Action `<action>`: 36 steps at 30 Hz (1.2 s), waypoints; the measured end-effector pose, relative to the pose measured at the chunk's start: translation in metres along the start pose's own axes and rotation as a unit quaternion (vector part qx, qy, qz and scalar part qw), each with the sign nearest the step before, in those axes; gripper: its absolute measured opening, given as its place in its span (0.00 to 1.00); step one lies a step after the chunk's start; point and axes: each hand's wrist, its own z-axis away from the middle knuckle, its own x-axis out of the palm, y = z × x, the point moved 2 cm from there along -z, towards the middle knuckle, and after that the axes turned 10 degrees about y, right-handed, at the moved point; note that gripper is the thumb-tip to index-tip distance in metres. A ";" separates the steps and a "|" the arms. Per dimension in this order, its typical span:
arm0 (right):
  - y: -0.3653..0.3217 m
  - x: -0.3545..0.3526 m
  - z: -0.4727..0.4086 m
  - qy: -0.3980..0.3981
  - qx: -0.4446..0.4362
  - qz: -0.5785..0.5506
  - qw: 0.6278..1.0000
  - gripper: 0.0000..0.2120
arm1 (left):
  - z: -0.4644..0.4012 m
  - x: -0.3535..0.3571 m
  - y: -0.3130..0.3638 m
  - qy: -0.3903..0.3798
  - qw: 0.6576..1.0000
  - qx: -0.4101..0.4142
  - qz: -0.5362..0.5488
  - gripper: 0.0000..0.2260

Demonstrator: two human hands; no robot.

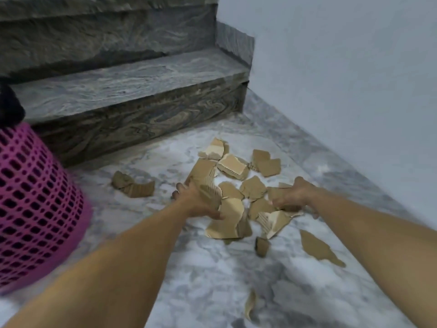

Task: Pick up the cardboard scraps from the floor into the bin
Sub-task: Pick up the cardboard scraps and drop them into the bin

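Note:
Several torn brown cardboard scraps [233, 166] lie in a pile on the grey marble floor [201, 268] below the bottom stair. My left hand [197, 201] rests on the pile's left side, fingers closed on a corrugated scrap [210, 194]. My right hand [293, 195] grips scraps at the pile's right side. A lone crumpled scrap [132, 185] lies to the left, a flat one [319, 248] to the right, and a thin strip [250, 304] nearer me. The pink lattice bin [35, 204] stands at the left edge.
Grey stone stairs [132, 84] rise behind the pile. A pale wall [343, 67] runs along the right side. Something black [10, 102] shows above the bin at the left edge.

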 end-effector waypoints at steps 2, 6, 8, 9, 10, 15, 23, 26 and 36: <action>0.000 0.011 -0.009 -0.004 -0.019 0.047 0.999 0.66 | -0.011 0.018 0.003 -0.016 0.999 -0.031 0.012 0.70; -0.002 0.039 -0.017 -0.042 -0.059 0.142 0.987 0.69 | -0.013 0.038 0.016 -0.034 0.999 -0.020 -0.011 0.70; -0.001 0.048 -0.018 -0.020 -0.072 0.159 0.984 0.68 | -0.011 0.048 0.021 -0.022 0.998 -0.012 -0.057 0.68; 0.000 0.050 -0.016 -0.006 -0.080 0.154 0.985 0.66 | -0.010 0.051 0.022 -0.009 0.997 -0.010 -0.076 0.66; 0.000 0.052 -0.015 0.007 -0.087 0.142 0.986 0.64 | -0.009 0.052 0.024 0.005 0.996 -0.010 -0.086 0.64; -0.003 0.051 -0.014 0.034 -0.107 0.056 0.992 0.50 | -0.016 0.049 0.029 0.038 0.998 -0.050 -0.002 0.58; -0.010 0.044 -0.015 -0.016 -0.128 0.064 0.990 0.48 | -0.019 0.047 0.026 0.063 0.979 -0.059 0.187 0.49; -0.010 0.037 -0.017 0.002 -0.096 -0.025 0.995 0.44 | -0.020 0.047 0.024 0.080 0.965 -0.086 0.235 0.49; -0.021 0.056 -0.013 -0.008 0.024 -0.081 0.996 0.26 | -0.028 0.052 0.015 0.042 0.945 -0.101 0.308 0.33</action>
